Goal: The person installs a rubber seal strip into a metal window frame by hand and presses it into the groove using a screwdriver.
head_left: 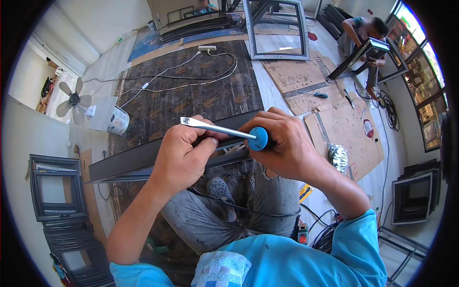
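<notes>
A flathead screwdriver (217, 129) with a blue handle end lies across my fist, its flat blade pointing left above my other hand. My right hand (287, 141) is closed around its handle, knuckles up, over a long dark grey metal frame (129, 155). My left hand (184, 155) is closed on that frame, thumb bent toward the right hand. The frame slants across in front of my knees, its left end reaching low toward the left. Both hands hide its middle, and whatever the fingertips touch there cannot be seen.
A dark sheet (186, 93) with a power strip (207, 48) and cables lies ahead. A fan (74, 99) stands left, near stacked frames (57, 186). At right are flattened cardboard (299, 79), an upright frame (277, 56) and a person (356, 36) handling another frame.
</notes>
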The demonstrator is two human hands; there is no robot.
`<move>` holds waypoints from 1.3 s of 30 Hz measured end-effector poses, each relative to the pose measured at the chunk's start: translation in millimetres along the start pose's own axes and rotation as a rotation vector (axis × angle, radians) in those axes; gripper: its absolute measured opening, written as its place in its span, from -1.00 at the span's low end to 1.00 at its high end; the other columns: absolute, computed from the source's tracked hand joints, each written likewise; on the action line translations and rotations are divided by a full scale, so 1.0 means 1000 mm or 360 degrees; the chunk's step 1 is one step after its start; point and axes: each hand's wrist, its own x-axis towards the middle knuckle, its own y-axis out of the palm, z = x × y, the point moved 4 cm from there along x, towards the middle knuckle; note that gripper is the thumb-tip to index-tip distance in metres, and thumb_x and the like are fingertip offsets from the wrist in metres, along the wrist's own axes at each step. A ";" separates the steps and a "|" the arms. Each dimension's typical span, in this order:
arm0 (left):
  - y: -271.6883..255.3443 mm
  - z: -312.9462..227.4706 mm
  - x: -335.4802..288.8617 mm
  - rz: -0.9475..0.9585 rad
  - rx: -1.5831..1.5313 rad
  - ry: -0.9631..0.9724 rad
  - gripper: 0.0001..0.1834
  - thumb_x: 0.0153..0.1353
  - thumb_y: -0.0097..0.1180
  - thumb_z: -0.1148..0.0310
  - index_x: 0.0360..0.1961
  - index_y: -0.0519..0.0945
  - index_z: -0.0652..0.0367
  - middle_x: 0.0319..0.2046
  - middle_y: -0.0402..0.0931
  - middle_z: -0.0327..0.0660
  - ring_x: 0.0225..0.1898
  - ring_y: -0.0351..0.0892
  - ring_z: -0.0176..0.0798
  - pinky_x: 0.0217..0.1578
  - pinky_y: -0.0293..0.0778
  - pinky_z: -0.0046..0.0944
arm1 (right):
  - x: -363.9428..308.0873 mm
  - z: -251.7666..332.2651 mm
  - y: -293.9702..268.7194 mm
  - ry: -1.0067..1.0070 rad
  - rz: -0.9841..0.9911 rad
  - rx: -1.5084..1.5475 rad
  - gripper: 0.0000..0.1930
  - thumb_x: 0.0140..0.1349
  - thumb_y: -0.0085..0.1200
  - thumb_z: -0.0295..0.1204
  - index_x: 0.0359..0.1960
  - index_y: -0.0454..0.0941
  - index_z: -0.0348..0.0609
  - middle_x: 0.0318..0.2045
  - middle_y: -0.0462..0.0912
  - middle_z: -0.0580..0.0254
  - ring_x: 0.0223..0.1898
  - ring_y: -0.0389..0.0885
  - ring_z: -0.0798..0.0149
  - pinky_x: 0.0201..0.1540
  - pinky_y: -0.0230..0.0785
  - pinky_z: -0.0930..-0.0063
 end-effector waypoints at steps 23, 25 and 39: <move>0.014 -0.003 -0.012 -0.0290 0.0556 0.0807 -0.77 -0.05 0.38 0.66 -0.33 0.66 0.21 -0.35 0.59 -0.16 -0.35 0.65 -0.05 -0.37 0.55 -0.14 | -0.003 0.007 0.013 -0.0239 -0.0189 -0.0266 -0.69 -0.15 0.40 -0.42 -0.27 0.68 -0.06 -0.34 0.69 0.30 -0.28 0.64 0.18 -0.18 0.36 0.22; 0.016 -0.005 -0.011 -0.0318 0.0572 0.0729 -0.77 -0.05 0.37 0.65 -0.33 0.66 0.22 -0.35 0.60 -0.15 -0.34 0.66 -0.03 -0.35 0.55 -0.13 | -0.003 0.007 0.012 -0.0245 -0.0187 -0.0268 -0.68 -0.15 0.39 -0.40 -0.26 0.67 -0.04 -0.34 0.67 0.29 -0.26 0.63 0.17 -0.18 0.35 0.23; 0.017 -0.007 -0.014 -0.0293 0.0589 0.0720 -0.67 0.01 0.39 0.59 -0.15 0.65 0.22 -0.33 0.62 -0.12 -0.29 0.65 0.02 -0.26 0.56 -0.08 | -0.006 0.007 0.009 -0.0288 -0.0196 -0.0336 -0.70 -0.12 0.37 -0.41 -0.27 0.66 -0.02 -0.31 0.70 0.34 -0.25 0.65 0.18 -0.15 0.37 0.24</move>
